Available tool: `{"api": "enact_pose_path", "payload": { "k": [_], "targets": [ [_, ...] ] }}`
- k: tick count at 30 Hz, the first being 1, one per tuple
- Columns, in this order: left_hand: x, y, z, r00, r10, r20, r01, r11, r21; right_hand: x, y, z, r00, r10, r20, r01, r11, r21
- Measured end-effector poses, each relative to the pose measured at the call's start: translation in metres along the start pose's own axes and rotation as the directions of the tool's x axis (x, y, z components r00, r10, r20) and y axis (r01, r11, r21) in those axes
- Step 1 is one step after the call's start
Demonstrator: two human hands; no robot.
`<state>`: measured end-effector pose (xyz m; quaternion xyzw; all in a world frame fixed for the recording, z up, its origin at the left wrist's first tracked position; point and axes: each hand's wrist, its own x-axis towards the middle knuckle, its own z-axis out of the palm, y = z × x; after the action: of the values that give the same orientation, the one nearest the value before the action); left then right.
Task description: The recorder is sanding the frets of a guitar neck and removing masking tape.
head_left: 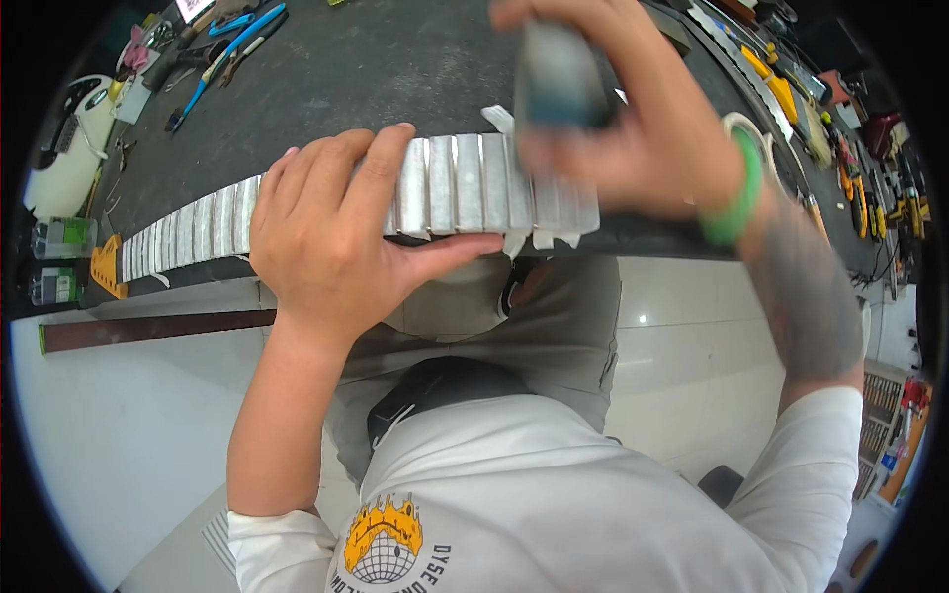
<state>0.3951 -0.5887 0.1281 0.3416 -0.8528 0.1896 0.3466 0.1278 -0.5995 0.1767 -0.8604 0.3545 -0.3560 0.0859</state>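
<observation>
A long fretted neck (pixel 479 183), like a guitar's, lies across the bench near its front edge. Pale strips, apparently tape, cover it between the frets, with loose ends sticking out along both sides. My left hand (pixel 331 212) is closed over its middle, fingers across the top and thumb along the near edge. Above the neck's right end, my right hand (pixel 643 148) grips a grey and teal block (pixel 560 79), smeared by motion. Whether the block touches the neck I cannot tell. A yellow piece with holes (pixel 107 267) sits at the neck's left end.
The dark bench top (pixel 395 69) stretches behind the neck. Blue-handled tools (pixel 232 54) lie at the back left, beside a white device (pixel 69 148). Several pliers (pixel 860 188) and other hand tools line the right side. A dark red bar (pixel 158 329) is below the bench edge at left.
</observation>
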Motion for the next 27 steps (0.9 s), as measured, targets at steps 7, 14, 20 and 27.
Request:
{"api": "enact_pose_path", "payload": {
  "k": [7, 14, 20, 27],
  "targets": [
    [-0.001, -0.001, 0.0, 1.0, 0.006, 0.025, -0.006, 1.0, 0.02, 0.014, 0.034, -0.048, 0.936, 0.352, -0.028, -0.334, 0.859, -0.388],
    [0.006, 0.003, -0.006, 0.996, 0.005, 0.09, -0.006, 1.0, 0.014, -0.024, 0.007, -0.061, 0.766, 0.623, -0.159, -0.531, 0.472, -0.704],
    [0.006, 0.004, -0.022, 0.968, -0.019, 0.25, 0.026, 0.999, -0.026, -0.072, -0.035, -0.058, 0.864, 0.415, -0.284, -0.487, 0.549, -0.679],
    [0.022, -0.003, -0.035, 0.851, -0.104, 0.516, 0.24, 0.949, -0.205, -0.137, -0.046, -0.029, 0.865, 0.334, -0.374, -0.482, 0.757, -0.441]
  ]
}}
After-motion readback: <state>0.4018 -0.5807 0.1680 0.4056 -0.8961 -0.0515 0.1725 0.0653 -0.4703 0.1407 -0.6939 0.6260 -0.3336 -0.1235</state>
